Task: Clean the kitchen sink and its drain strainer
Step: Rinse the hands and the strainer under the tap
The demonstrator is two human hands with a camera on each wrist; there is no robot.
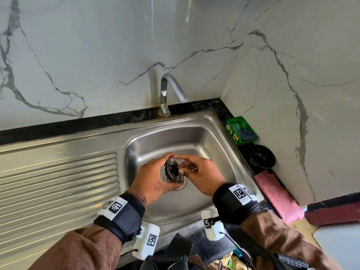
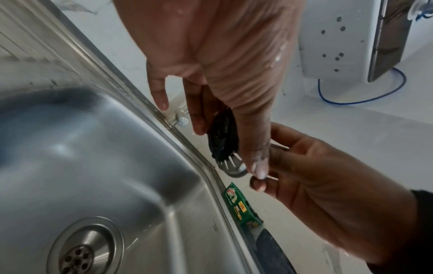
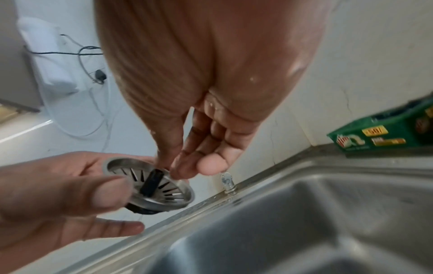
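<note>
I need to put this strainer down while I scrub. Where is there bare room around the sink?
The ribbed drainboard left of the basin is bare up to the black counter edge. The basin floor around the drain is free. Crowded: the strip right of the basin, holding the soap box, black bowl and pink cloth.

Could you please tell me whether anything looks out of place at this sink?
The drain strainer is out of its drain: the left hand holds it tilted above the sink, the right hand pinching its rim.
</note>
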